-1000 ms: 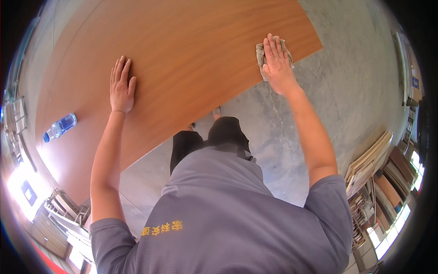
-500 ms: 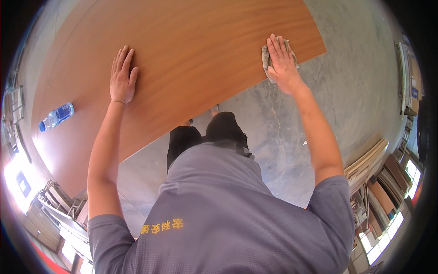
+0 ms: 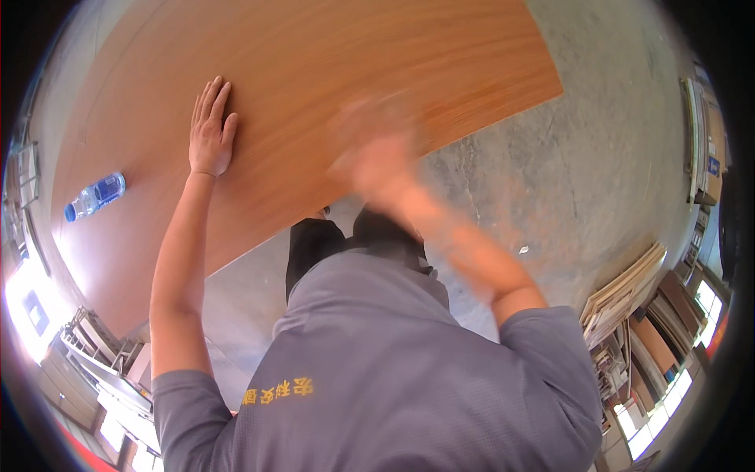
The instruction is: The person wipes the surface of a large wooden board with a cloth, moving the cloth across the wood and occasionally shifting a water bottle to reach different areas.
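My counter sweeps from eight round to two o'clock, orange-brown with streaky wood grain. At ten, my left hand lies flat on it, open, gripping nothing; at twelve, my right hand blurs, opening and contents unclear.

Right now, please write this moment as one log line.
left hand: palm down on wooden board | right hand: blurred at board's edge, grip unclear | blue-capped bottle: on board, left of left hand

Left-side glare, central motion blur
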A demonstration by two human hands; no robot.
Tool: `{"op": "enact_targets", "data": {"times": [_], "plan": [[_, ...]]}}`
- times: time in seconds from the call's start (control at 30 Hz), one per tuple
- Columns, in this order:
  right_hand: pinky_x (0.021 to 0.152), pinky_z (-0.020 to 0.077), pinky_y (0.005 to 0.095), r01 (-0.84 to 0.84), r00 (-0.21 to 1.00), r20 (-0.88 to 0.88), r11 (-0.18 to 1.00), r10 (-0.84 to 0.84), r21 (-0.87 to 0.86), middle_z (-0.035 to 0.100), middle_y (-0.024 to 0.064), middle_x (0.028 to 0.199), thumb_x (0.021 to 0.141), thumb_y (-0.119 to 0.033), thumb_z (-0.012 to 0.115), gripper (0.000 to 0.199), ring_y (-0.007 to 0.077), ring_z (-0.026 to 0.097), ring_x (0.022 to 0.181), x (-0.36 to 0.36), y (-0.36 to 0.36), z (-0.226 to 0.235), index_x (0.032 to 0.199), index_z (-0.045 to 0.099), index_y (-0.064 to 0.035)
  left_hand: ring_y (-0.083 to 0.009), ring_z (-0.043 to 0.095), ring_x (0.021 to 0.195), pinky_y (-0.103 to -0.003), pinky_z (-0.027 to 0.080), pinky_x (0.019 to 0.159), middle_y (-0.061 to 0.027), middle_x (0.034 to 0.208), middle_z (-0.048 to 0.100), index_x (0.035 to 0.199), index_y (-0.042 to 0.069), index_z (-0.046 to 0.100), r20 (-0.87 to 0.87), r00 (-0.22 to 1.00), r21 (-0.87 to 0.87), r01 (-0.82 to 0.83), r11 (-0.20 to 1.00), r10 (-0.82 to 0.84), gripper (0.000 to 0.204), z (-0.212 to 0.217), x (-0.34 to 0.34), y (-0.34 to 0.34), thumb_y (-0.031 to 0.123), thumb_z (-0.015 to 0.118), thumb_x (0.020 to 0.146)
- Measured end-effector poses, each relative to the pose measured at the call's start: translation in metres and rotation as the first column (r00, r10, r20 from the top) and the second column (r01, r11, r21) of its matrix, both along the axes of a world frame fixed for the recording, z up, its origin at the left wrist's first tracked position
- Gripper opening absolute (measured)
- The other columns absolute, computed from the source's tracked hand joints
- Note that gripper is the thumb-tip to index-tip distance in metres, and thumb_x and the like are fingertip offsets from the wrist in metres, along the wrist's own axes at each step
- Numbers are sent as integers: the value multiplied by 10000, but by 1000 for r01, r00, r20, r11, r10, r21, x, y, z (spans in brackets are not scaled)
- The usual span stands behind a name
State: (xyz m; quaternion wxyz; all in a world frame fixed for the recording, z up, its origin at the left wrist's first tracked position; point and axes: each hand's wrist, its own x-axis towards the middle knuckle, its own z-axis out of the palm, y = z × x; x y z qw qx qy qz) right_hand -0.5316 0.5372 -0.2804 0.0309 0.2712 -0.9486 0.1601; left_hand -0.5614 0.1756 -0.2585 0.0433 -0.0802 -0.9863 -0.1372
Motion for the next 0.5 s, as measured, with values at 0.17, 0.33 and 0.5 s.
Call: {"op": "enact_targets", "data": {"times": [0.17, 0.33, 0.5], "plan": [[1329, 147, 595, -305, 931, 152, 935, 333, -182, 394, 63, 1706, 872, -529, 697, 736, 337, 244, 1620, 20, -11, 9, 1514, 564, -195, -286, 259, 1614, -439, 208, 1338, -61, 1737, 326, 1638, 124, 409, 7, 1000, -15, 14, 1000, -14, 570, -7, 7, -6, 293, 470, 1096], [1293, 143, 596, 302, 953, -89, 937, -291, 175, 253, 152, 1741, 934, -603, 679, 957, 360, 181, 1619, -137, 266, -27, 1655, 299, -100, -280, 245, 1618, -428, 226, 1332, -42, 1746, 306, 1644, 134, 394, 31, 999, -39, -24, 999, 25, 583, -5, 1, 11, 309, 474, 1094], [1312, -20, 602, 259, 952, 72, 909, -297, 325, -13, 143, 1808, 889, -690, 653, 1209, 334, -79, 1665, -106, 185, 5, 1721, 51, -52, -279, 252, 1615, -430, 227, 1331, -43, 1743, 311, 1642, 138, 398, 26, 999, -80, -44, 996, 46, 587, -3, 3, 6, 322, 480, 1090]]}}
